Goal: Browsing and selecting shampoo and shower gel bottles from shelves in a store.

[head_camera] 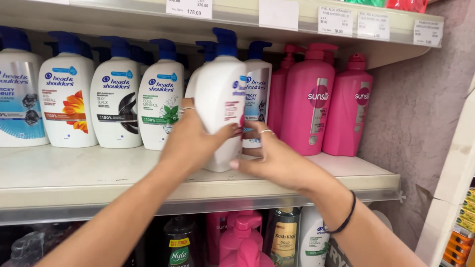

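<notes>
Head-camera view: both hands clasp one white plastic pump bottle with a blue pump top (221, 94), which stands near the front edge of the pale cream shelf (74, 178). The left hand (190, 141) wraps its left side, thumb across the front; the right hand (277, 158), with a ring on one finger, presses the lower right side. Left of it stands a row of similar white pump bottles (116, 99); to the right stand three pink plastic pump bottles (311, 106). Paper price tags (336, 21) line the shelf above.
</notes>
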